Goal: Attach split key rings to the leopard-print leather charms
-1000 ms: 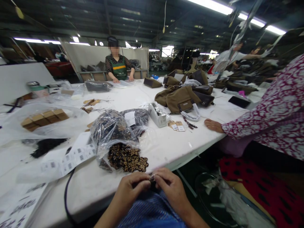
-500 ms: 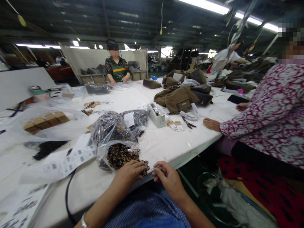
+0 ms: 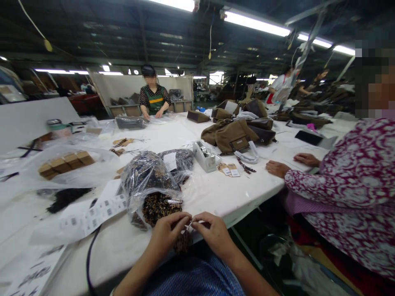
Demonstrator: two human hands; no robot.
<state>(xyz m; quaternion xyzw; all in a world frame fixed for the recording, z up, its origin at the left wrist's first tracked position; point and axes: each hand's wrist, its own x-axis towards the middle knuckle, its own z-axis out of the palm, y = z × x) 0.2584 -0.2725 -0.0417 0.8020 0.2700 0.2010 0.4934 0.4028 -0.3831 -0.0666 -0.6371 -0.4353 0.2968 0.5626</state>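
My left hand (image 3: 168, 230) and my right hand (image 3: 211, 232) meet at the near edge of the white table (image 3: 216, 193), fingertips pinched together. Below my left hand hangs a leopard-print piece (image 3: 182, 242), and that hand is closed on it. My right hand pinches something small that I cannot make out, perhaps a thin string. Just beyond my hands lies an open clear plastic bag (image 3: 148, 181) full of leopard-print pieces (image 3: 157, 205).
A second bag (image 3: 180, 158), a tape dispenser (image 3: 205, 156), paper tags (image 3: 230, 169), barcode label strips (image 3: 92, 211), boxed brown items in plastic (image 3: 64, 162) and olive bags (image 3: 231, 133) lie on the table. A person in a floral sleeve (image 3: 339, 181) sits right; another stands at the far end.
My hands rose from my lap to the table edge. My left hand reached to the leopard pieces and now holds one, with both hands pinched together again.
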